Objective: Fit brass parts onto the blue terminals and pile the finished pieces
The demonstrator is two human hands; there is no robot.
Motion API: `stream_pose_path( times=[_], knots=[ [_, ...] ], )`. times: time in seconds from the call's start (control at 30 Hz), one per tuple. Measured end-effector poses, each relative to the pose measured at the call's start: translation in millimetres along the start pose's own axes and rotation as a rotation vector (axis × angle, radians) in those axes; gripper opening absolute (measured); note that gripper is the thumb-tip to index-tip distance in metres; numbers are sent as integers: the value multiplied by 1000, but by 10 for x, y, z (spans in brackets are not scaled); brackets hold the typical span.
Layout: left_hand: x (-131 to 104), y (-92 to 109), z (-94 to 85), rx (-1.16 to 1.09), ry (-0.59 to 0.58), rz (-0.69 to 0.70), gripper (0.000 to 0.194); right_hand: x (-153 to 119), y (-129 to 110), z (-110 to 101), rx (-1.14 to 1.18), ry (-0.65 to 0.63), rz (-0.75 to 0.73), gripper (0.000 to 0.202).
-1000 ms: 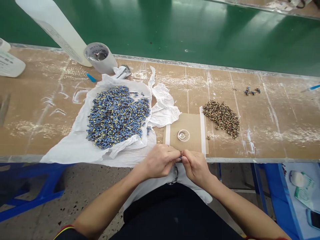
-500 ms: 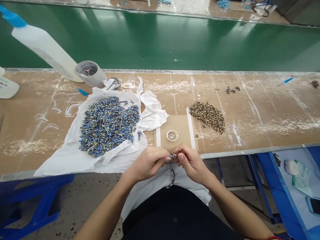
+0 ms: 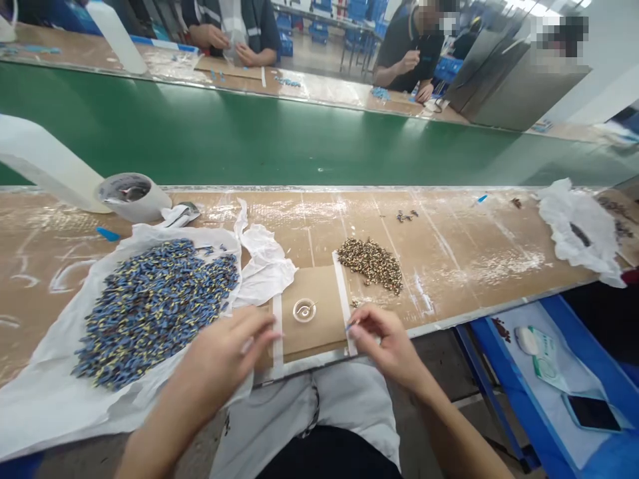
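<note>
My left hand (image 3: 224, 356) is smeared by motion at the front edge of the bench, beside the pile of small blue-and-yellow parts (image 3: 160, 306) on white cloth. Its thumb and forefinger stand apart, and nothing shows between them. My right hand (image 3: 384, 339) pinches a small blue part (image 3: 350, 326), mostly covered by the fingertips, at the right edge of the cardboard sheet (image 3: 309, 339). On that sheet sits a small clear dish (image 3: 304, 311) with a thin stick in it. Just beyond my right hand lies a heap of small brown-and-cream parts (image 3: 370, 264).
A tape roll (image 3: 134, 198) and a white bottle (image 3: 50, 166) stand at the back left. Crumpled white cloth (image 3: 264, 263) lies beside the cardboard. On the lower right, a blue stool (image 3: 529, 392) bears a phone (image 3: 594, 412). Two people work across the green belt (image 3: 309, 150).
My hands have parted: the left moved left and the right stays near the cardboard's right edge with a small part. The view has tilted up, showing people across the belt.
</note>
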State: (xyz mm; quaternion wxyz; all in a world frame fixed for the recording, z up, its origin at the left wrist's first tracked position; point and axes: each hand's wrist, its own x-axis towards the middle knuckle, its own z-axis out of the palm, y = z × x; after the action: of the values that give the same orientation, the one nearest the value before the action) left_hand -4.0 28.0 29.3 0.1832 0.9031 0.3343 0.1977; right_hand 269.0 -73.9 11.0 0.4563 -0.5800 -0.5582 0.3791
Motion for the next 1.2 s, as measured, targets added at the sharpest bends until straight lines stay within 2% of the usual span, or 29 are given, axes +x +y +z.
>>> stream_pose_path(
  times=[0.07,0.17,0.27,0.37,0.43,0.5,0.67,0.77,0.87,0.97,1.07,1.2],
  knots=[
    [-47,-280,-50,162,116,-162,25,250,221,-405,-136,184,31,25],
    [-128,-572,-50,258,96,-287,27,778,593,-1104,-386,446,114,34],
    [-155,-640,0,269,59,-324,29,1298,877,-1639,-478,543,161,33],
    [-130,-607,30,264,32,-350,25,1623,1057,-1898,-546,557,221,35],
    [-109,-594,28,256,19,-360,21,1689,1145,-1955,-560,553,244,36],
    [-100,-595,14,255,17,-361,17,1634,1218,-1960,-551,560,240,37],
    [-104,-598,-59,168,-15,-374,9,1158,1396,-1915,-476,644,172,35],
    [-111,-579,-133,70,-41,-376,13,864,1506,-1889,-418,657,148,32],
    [-131,-523,-217,11,-30,-396,15,695,1577,-1853,-406,678,128,31],
    [-147,-441,-261,-12,-40,-388,12,655,1602,-1827,-428,700,118,32],
    [-143,-374,-225,-1,-113,-360,10,668,1602,-1823,-461,712,114,31],
    [-118,-319,-107,172,-96,-409,5,668,1579,-1824,-506,715,116,23]
  ],
)
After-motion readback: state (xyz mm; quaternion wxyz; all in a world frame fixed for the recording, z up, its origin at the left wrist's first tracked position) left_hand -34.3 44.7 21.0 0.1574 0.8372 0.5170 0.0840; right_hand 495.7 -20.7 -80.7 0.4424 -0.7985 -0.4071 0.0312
